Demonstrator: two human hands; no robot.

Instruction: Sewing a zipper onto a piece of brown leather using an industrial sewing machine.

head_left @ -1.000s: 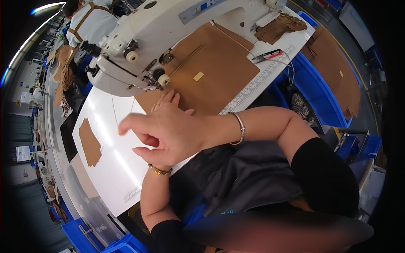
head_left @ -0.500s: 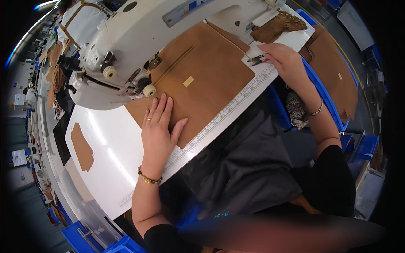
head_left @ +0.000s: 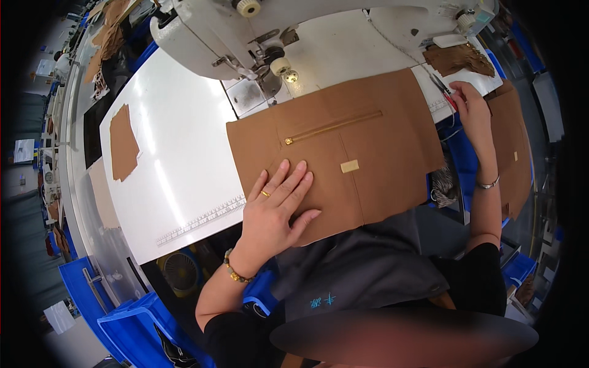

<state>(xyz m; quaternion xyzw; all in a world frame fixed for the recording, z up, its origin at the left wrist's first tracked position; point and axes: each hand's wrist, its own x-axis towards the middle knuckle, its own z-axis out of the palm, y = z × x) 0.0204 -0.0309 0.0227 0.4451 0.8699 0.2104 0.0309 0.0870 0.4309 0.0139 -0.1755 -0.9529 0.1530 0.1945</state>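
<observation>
From the head camera, the person sits at a white sewing table (head_left: 178,178) with a large brown fabric panel (head_left: 368,153) spread across it and hanging over the near edge toward the lap. The left hand (head_left: 276,208) lies flat on the panel's lower left part, at about seven o'clock from the panel's middle, fingers spread and straight, palm down; it grips nothing, only presses the cloth. A gold ring sits on one finger and a beaded bracelet (head_left: 236,273) circles the wrist.

A zipper (head_left: 334,127) with a gold pull runs across the panel at about eleven o'clock from the left hand, well clear of the fingers. A small tan label (head_left: 350,166) lies on the panel at two o'clock from that hand, near it but apart.

The right hand (head_left: 469,104) reaches far out to two o'clock in the frame, beyond the panel's right edge. Its fingers curl loosely over a slim red-and-black tool (head_left: 445,93) on the table edge; I cannot tell whether they have actually closed on it. A silver bracelet (head_left: 489,183) is on that wrist.

The white sewing machine (head_left: 245,30) stands at twelve o'clock, its needle area just beyond the panel's top edge. A smaller brown fabric piece (head_left: 124,144) lies at nine o'clock on the table, well apart, and a crumpled brown scrap (head_left: 457,59) sits just past the right hand.
</observation>
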